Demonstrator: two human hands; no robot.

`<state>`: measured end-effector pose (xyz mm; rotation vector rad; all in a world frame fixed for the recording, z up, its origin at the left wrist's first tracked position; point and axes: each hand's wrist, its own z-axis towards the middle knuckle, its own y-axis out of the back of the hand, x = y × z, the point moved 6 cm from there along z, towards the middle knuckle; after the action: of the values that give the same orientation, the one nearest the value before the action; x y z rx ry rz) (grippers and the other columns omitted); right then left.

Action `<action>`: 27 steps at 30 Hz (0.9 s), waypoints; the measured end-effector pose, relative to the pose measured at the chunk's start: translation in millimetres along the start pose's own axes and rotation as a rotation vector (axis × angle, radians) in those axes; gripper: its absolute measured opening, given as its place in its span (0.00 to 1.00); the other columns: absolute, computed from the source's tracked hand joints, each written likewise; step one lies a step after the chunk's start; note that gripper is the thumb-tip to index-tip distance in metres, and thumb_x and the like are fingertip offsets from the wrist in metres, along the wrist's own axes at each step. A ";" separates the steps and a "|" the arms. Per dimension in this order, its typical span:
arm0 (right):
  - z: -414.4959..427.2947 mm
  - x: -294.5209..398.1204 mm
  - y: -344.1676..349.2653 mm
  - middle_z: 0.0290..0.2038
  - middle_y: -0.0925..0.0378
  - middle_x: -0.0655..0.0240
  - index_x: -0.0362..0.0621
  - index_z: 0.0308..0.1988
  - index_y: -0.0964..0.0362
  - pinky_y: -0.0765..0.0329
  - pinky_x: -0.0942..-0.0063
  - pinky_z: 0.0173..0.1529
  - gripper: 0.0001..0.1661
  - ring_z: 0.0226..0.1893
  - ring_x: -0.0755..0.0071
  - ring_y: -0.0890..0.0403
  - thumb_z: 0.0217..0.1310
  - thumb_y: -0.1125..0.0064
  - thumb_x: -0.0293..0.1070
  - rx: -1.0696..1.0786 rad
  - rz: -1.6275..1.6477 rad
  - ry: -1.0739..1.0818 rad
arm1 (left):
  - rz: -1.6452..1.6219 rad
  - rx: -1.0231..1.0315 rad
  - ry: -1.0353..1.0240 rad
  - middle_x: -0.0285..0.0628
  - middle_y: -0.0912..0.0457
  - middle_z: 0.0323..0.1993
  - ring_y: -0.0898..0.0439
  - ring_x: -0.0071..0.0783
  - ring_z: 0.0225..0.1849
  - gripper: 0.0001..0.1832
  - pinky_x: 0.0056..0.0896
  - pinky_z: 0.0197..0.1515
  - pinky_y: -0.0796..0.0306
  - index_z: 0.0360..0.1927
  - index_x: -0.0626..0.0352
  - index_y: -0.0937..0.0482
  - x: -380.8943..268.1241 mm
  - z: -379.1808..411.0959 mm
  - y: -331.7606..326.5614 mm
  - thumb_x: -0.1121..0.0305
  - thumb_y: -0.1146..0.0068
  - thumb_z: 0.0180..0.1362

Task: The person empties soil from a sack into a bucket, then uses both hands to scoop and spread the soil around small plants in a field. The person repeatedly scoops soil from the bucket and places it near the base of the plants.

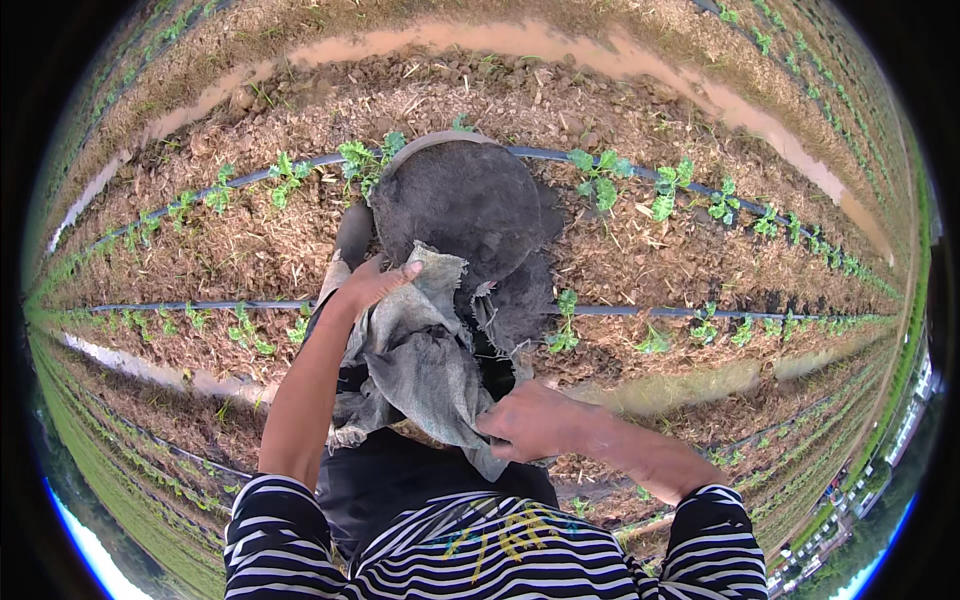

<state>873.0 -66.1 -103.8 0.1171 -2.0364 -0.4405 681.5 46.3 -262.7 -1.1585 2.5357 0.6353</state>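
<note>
A frayed grey woven sack (427, 360) hangs between my hands in front of my body. My left hand (375, 281) grips its upper left edge, near the rim of a round tub. My right hand (529, 421) is closed on the sack's lower right side. The tub (439, 139) stands just beyond the sack and is full of dark, fine material (465, 199). More of this dark material (525, 300) lies between the tub and the sack's ragged mouth. The inside of the sack is mostly hidden.
Leafy seedlings (600, 176) grow beside a black drip line (645, 171) that passes behind the tub. A second drip line (667, 310) runs nearer me. Straw and soil cover the bed. Muddy water (480, 41) fills the furrow beyond. A dark boot (354, 232) stands left of the tub.
</note>
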 end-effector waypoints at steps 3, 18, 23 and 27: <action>-2.0 4.4 -0.4 0.22 0.26 0.57 0.38 0.30 0.31 0.28 0.59 0.31 0.15 0.26 0.52 0.23 0.45 0.47 0.39 0.015 -0.011 -0.004 | 0.257 -0.156 -0.028 0.57 0.26 0.42 0.27 0.49 0.47 0.39 0.38 0.49 0.35 0.45 0.72 0.30 21.4 43.2 -39.3 0.42 0.43 0.42; -138.1 58.4 -20.3 0.23 0.28 0.60 0.41 0.32 0.33 0.28 0.62 0.26 0.20 0.24 0.55 0.24 0.57 0.56 0.48 -0.051 0.025 -0.223 | -0.388 -0.282 -0.505 0.26 0.27 0.23 0.34 0.14 0.27 0.12 0.18 0.31 0.39 0.34 0.63 0.23 -61.1 -247.4 -0.9 0.63 0.48 0.57; -199.6 66.7 -11.7 0.22 0.30 0.64 0.43 0.33 0.33 0.30 0.66 0.22 0.15 0.23 0.60 0.25 0.52 0.47 0.43 -0.411 -0.079 -0.284 | -0.368 -0.377 -0.461 0.29 0.26 0.27 0.33 0.14 0.28 0.12 0.18 0.32 0.38 0.31 0.61 0.25 -85.2 -284.8 0.5 0.60 0.46 0.55; -243.5 72.8 4.3 0.24 0.26 0.59 0.43 0.34 0.35 0.28 0.63 0.26 0.15 0.23 0.58 0.23 0.51 0.47 0.41 -0.720 0.093 -0.350 | -0.181 -0.314 -0.776 0.34 0.23 0.22 0.30 0.22 0.22 0.14 0.24 0.25 0.36 0.33 0.67 0.23 -138.3 -336.1 -24.1 0.63 0.47 0.55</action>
<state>1048.8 -144.4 62.2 -0.5216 -2.0768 -1.1652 764.5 -46.6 79.5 -0.9552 1.7003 1.1860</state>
